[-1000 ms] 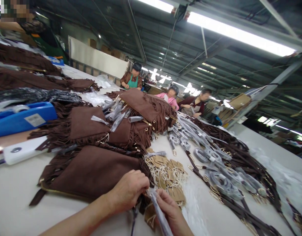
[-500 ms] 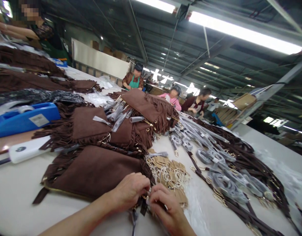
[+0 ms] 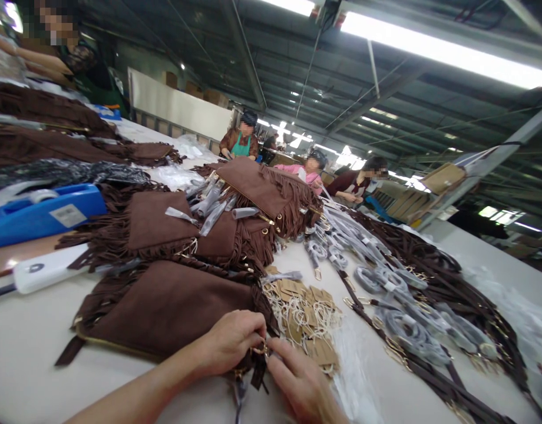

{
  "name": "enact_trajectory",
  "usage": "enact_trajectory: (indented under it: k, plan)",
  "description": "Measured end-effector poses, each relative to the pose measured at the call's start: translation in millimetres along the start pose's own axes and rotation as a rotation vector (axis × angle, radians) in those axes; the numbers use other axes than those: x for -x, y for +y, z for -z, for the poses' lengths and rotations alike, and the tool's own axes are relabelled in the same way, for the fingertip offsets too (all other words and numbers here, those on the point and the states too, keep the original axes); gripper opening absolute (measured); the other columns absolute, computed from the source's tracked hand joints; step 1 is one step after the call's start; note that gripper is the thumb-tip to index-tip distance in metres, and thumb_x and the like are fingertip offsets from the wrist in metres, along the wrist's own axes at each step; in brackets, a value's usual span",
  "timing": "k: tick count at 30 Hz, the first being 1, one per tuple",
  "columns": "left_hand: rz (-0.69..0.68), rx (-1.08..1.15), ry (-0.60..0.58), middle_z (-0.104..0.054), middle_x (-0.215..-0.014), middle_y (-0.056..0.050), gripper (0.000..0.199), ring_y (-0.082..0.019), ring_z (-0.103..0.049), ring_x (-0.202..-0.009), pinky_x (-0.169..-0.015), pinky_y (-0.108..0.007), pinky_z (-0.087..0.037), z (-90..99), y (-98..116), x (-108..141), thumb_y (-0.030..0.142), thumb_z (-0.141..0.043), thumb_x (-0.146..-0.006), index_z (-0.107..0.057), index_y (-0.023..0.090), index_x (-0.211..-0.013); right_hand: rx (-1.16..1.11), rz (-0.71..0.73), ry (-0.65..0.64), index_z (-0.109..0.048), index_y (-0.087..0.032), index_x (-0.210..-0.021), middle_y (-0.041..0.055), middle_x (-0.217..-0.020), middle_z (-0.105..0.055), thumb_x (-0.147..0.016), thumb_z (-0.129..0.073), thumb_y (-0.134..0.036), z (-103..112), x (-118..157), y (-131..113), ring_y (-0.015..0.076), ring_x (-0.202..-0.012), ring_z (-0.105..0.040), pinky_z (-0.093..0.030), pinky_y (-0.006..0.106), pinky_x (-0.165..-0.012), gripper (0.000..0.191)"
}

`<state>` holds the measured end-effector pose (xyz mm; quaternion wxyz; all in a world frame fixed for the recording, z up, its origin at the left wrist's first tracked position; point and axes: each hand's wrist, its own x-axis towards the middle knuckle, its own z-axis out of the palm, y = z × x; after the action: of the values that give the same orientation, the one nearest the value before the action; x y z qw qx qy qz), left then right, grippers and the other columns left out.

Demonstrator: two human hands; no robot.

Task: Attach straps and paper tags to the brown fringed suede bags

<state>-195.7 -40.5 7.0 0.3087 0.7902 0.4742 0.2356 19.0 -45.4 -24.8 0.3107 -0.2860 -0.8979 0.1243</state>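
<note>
- Over by the surface's left edge there's a blue tape dispenser (image 3: 72,203), with a white power strip (image 3: 50,270) just nearer.
- Next, the heap of fringed bags (image 3: 253,182) toward the far edge. Plastic-sleeved bits (image 3: 207,212) poke out, so I'd guess some of those are further along.
- The bag being worked on (image 3: 174,306) lies flat close to the near edge, gold zip side facing that edge.
- Left hand (image 3: 235,341): fingers curled, tips pinching a gold clasp (image 3: 259,348) at that bag's right corner.
- Right hand (image 3: 300,380): forefinger up against the same metal; can't tell if the thumb's pinching too.
- Can't tell whether the clasp is hooked up, so I'd call this bag unfinished.
- Loose tags (image 3: 306,312) sit just right of it, plenty left.
- Wrapped straps (image 3: 386,282) stretch toward the right edge, lots unattached.
</note>
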Motion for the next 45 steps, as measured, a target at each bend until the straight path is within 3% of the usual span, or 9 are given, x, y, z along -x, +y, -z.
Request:
enact_trajectory:
  k: [5, 11, 15, 21, 27, 29, 34, 38, 45]
  plan:
    - [0.018, 0.096, -0.013, -0.064, -0.079, 0.003, 0.012, -0.014, -0.056, -0.077, -0.07, -0.021, -0.039, 2.6, -0.9, 0.3, 0.014, -0.05, -0.081, -0.059, 0.021, -0.078, 0.359, 0.231, -0.262, -0.057, -0.021, -0.103, 0.01, -0.111, -0.07, -0.091, -0.04, -0.012, 15.9, -13.4, -3.6, 0.0173, -0.068, -0.068, -0.052, 0.024, -0.057, 0.023]
    - [0.036, 0.1, -0.016, -0.064, -0.079, 0.002, 0.012, -0.015, -0.056, -0.078, -0.071, -0.022, -0.038, 3.0, -0.4, 0.2, 0.016, -0.051, -0.081, -0.06, 0.021, -0.078, 0.471, 0.251, -0.376, -0.054, -0.022, -0.108, 0.0126, -0.127, -0.064, -0.091, -0.042, -0.016, 21.4, -8.0, -2.8, 0.0171, -0.069, -0.068, -0.052, 0.025, -0.057, 0.021]
    - [0.022, 0.081, -0.008, -0.065, -0.081, 0.002, 0.011, -0.015, -0.057, -0.08, -0.072, -0.023, -0.038, 1.1, 0.2, 0.7, 0.015, -0.051, -0.081, -0.06, 0.021, -0.077, 0.351, 0.146, -0.327, -0.053, -0.022, -0.099, 0.0117, -0.127, -0.064, -0.091, -0.041, -0.01, 22.5, 2.1, -1.0, 0.0165, -0.073, -0.068, -0.051, 0.025, -0.063, 0.019]
    - [0.011, 0.085, 0.011, -0.062, -0.079, 0.002, 0.012, -0.015, -0.055, -0.078, -0.071, -0.022, -0.039, 0.0, 0.7, 0.8, 0.012, -0.051, -0.078, -0.059, 0.021, -0.077, -0.039, -0.071, -0.219, -0.05, -0.022, -0.082, 0.0068, -0.094, -0.066, -0.091, -0.046, -0.02, 22.7, 2.8, -4.6, 0.0167, -0.077, -0.063, -0.046, 0.025, -0.067, 0.01]
    - [-0.016, 0.132, 0.08, -0.059, -0.078, 0.002, 0.012, -0.014, -0.053, -0.076, -0.07, -0.022, -0.039, 5.4, -4.4, -0.4, 0.01, -0.05, -0.078, -0.057, 0.02, -0.076, -0.227, -0.596, -0.187, -0.056, -0.02, -0.088, -0.0042, -0.066, -0.053, -0.084, -0.059, -0.027, 10.7, -14.4, -17.0, 0.0119, -0.054, -0.047, -0.033, 0.023, -0.052, 0.008]
    - [-0.031, 0.159, 0.1, -0.059, -0.078, 0.001, 0.013, -0.014, -0.054, -0.076, -0.071, -0.022, -0.04, 9.4, -4.5, 1.5, 0.009, -0.05, -0.079, -0.058, 0.019, -0.076, -0.254, -0.622, -0.236, -0.06, -0.02, -0.095, -0.0037, -0.068, -0.053, -0.085, -0.055, -0.028, 12.9, -23.8, -23.8, 0.0127, -0.057, -0.047, -0.032, 0.024, -0.054, 0.013]
    - [-0.196, 0.212, 0.064, -0.066, -0.096, 0.0, 0.022, -0.015, -0.058, -0.092, -0.084, -0.024, -0.042, 14.9, 0.1, 9.7, 0.009, -0.056, -0.078, -0.064, 0.022, -0.094, -0.307, -0.58, -0.29, -0.056, -0.02, -0.071, -0.0007, -0.067, -0.055, -0.086, -0.046, -0.031, 17.9, -37.3, -29.7, 0.0161, -0.066, -0.051, -0.035, 0.027, -0.062, 0.021]
    - [-0.139, 0.045, 0.065, -0.07, -0.089, 0.001, 0.017, -0.017, -0.061, -0.085, -0.081, -0.027, -0.041, 3.6, -0.4, 11.1, 0.01, -0.059, -0.077, -0.065, 0.022, -0.087, -0.435, -0.602, -0.273, -0.056, -0.019, -0.071, 0.0003, -0.069, -0.058, -0.087, -0.046, -0.036, 11.4, -35.0, -23.6, 0.0171, -0.069, -0.054, -0.038, 0.029, -0.066, 0.025]
    - [-0.077, -0.035, 0.104, -0.068, -0.081, 0.001, 0.011, -0.016, -0.059, -0.08, -0.076, -0.026, -0.04, -6.3, -1.8, 8.9, 0.01, -0.057, -0.079, -0.06, 0.021, -0.079, -0.633, -0.692, -0.224, -0.061, -0.019, -0.101, 0.0003, -0.084, -0.059, -0.087, -0.055, -0.04, 36.0, -37.9, -17.1, 0.0116, -0.06, -0.044, -0.034, 0.026, -0.057, 0.026]
